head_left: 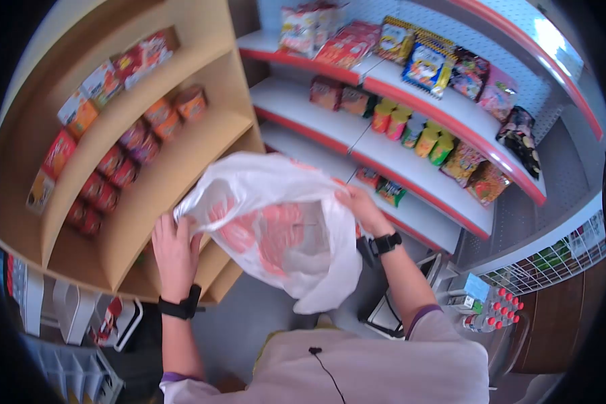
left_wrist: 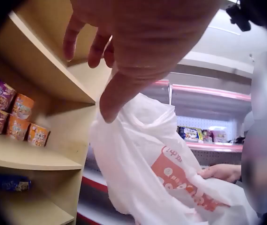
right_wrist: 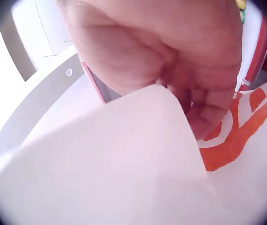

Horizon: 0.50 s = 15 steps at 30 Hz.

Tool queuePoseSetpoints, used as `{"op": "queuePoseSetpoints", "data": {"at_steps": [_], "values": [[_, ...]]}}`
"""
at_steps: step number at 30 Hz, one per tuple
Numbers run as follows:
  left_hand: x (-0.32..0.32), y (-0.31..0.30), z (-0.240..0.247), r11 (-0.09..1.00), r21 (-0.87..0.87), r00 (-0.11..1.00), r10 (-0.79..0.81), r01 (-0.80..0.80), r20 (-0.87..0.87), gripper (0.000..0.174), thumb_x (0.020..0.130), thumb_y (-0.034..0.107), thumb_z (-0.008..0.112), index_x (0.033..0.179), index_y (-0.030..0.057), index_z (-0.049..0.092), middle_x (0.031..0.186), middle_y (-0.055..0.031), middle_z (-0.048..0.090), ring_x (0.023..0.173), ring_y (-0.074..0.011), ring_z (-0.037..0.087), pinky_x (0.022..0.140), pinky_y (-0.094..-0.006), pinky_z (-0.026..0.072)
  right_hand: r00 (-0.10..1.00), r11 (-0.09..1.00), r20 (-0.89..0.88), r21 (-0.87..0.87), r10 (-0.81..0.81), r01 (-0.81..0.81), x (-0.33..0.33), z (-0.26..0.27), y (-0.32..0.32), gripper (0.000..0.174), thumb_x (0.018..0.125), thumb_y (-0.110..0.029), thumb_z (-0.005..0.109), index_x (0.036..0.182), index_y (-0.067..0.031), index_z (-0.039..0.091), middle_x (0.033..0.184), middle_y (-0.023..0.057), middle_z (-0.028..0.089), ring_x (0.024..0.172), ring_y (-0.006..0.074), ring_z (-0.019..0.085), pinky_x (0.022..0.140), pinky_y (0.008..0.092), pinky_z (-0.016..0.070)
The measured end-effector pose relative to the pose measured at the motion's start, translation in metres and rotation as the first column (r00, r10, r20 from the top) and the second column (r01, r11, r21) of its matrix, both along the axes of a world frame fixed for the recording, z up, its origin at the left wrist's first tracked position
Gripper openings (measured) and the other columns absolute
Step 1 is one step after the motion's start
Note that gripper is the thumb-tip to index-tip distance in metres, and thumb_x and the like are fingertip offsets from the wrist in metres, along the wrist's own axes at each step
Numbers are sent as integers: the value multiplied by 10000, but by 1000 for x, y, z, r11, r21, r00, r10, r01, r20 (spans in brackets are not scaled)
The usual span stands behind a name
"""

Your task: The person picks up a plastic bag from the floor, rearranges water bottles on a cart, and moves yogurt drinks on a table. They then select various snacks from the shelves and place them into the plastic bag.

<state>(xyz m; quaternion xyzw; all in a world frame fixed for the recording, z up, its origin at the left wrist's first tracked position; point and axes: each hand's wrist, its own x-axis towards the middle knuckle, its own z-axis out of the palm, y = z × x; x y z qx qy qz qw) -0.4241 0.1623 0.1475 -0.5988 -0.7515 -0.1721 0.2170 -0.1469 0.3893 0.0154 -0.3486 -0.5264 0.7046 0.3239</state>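
Observation:
A white plastic bag (head_left: 340,262) with red print hangs between both hands, its mouth spread wide toward the head camera. At its left rim, my left hand (head_left: 175,252) pinches the plastic between thumb and fingers; in the left wrist view the thumb (left_wrist: 110,101) lies against the bag, while other fingers stick out beyond it. My right hand (head_left: 362,210) grips the opposite rim. Curled fingers of that hand (right_wrist: 171,56) show in the right wrist view, with a white fold of the bag (right_wrist: 124,154) covering part of them.
Left stands a wooden shelf (head_left: 182,151) with instant noodle cups (head_left: 108,192). Ahead, red-edged white shelves (head_left: 283,101) carry snack bags (head_left: 427,64) and colourful canisters (head_left: 411,131). Bottles with red caps (head_left: 498,310) stand at lower right, below a white wire basket (head_left: 552,256).

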Motion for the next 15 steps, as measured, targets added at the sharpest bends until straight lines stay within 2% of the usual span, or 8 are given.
{"op": "queuePoseSetpoints", "data": {"at_steps": [2, 4, 8, 10, 11, 12, 14, 15], "values": [[1, 21, 2, 994, -45, 993, -104, 101, -54, 320, 640, 28, 691, 919, 34, 535, 976, -154, 474, 966, -333, 478, 868, -454, 383, 999, 990, -8, 134, -52, 53, 17, -7, 13, 308, 940, -168, 522, 1205, -15, 561, 1027, 38, 635, 903, 98, 596, 813, 264, 475], [3, 37, 7, 966, -145, 969, -230, 216, -88, 249, 611, 47, 706, 806, 29, 552, 978, -151, 468, 1008, -338, 467, 929, -483, 357, 1000, 999, -9, -46, -17, 17, 33, -9, 25, 306, 940, -171, 524, 1210, -33, 564, 1034, 21, 628, 913, 88, 583, 824, 258, 466], [2, 79, 21, 860, -6, 828, -489, 510, 274, 128, 676, 65, 674, 622, 0, 577, 1098, -143, 490, 1111, -342, 437, 962, -466, 337, 968, 977, 200, 176, -154, 119, 47, -1, 40, 274, 937, -241, 545, 1079, -25, 636, 976, -11, 629, 832, 74, 564, 778, 234, 459], [-13, 100, 20, 675, 174, 417, -616, 718, 669, 216, 799, 120, 606, 617, 5, 605, 1058, -121, 535, 1062, -294, 488, 896, -435, 395, 952, 976, 260, 185, -164, 118, 53, -23, 57, 248, 922, -243, 563, 1021, -33, 649, 890, -5, 638, 790, 87, 559, 740, 250, 460], [-10, 111, 22, 651, 277, 229, -580, 706, 782, 385, 938, 239, 484, 637, 9, 551, 838, -99, 546, 818, -236, 565, 760, -378, 449, 913, 946, 374, 323, -162, 36, 52, -26, 57, 241, 915, -246, 567, 996, -31, 639, 848, 22, 636, 767, 105, 561, 725, 265, 460], [-15, 120, 24, 626, 286, 206, -594, 726, 777, 385, 938, 239, 484, 637, 9, 551, 838, -99, 546, 818, -236, 565, 760, -378, 449, 856, 892, 484, 447, -181, -64, 52, -22, 61, 237, 908, -250, 571, 972, -28, 629, 805, 49, 634, 745, 122, 563, 711, 281, 460], [-19, 137, 23, 676, 472, -450, -226, 566, 864, 443, 987, 314, 396, 648, 37, 463, 651, -58, 462, 539, -173, 475, 592, -321, 417, 844, 827, 489, 553, -221, -104, 44, -7, 53, 253, 904, -275, 556, 906, -25, 595, 792, 136, 609, 708, 226, 563, 686, 331, 451], [-22, 148, 21, 640, 488, -534, -141, 594, 834, 424, 992, 375, 350, 692, 75, 376, 582, -27, 374, 455, -136, 355, 518, -308, 349, 808, 812, 545, 563, -225, -154, 42, -4, 52, 240, 903, -262, 559, 938, -28, 599, 825, 136, 618, 736, 226, 577, 699, 334, 457]]}}
